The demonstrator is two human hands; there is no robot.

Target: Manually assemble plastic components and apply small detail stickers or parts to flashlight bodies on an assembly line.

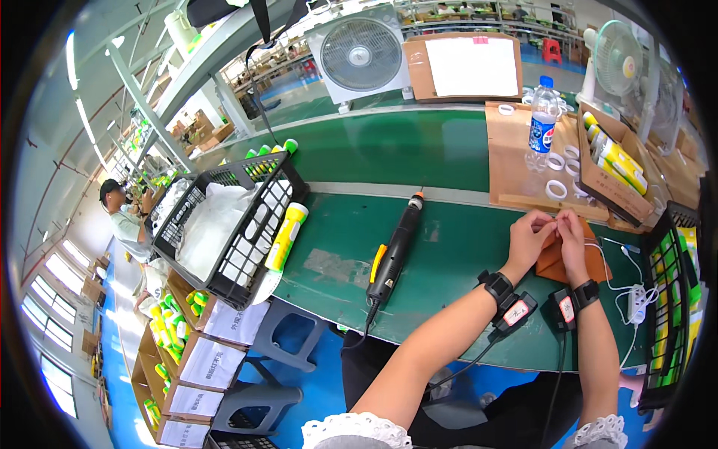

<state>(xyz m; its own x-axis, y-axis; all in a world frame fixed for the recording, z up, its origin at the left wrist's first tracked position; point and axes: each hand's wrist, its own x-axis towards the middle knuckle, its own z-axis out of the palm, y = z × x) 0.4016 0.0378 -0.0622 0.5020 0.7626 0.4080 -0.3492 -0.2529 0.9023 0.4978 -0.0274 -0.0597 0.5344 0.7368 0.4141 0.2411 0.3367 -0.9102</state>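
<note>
My left hand (pixel 528 241) and my right hand (pixel 572 241) meet at the right side of the green table, fingertips pinched together. Whatever lies between the fingertips is too small or hidden to make out. Below them is a flat orange-brown piece (pixel 597 263), partly covered by my hands. A white cable (pixel 615 278) with a small white box (pixel 636 304) lies just right of my right hand. Farther left, an electric screwdriver (pixel 395 251), black with a yellow lever, rests on the table, touched by neither hand. Dark bands with small boxes sit on both my wrists.
A black crate (pixel 233 278) with white bags and a yellow flashlight (pixel 287 238) stand at left. Beyond my hands are a plastic bottle (pixel 541 123), white rings (pixel 556 189) and a cardboard box (pixel 619 168) of flashlights. Another crate (pixel 661 299) borders the right; a fan (pixel 360 56) stands behind.
</note>
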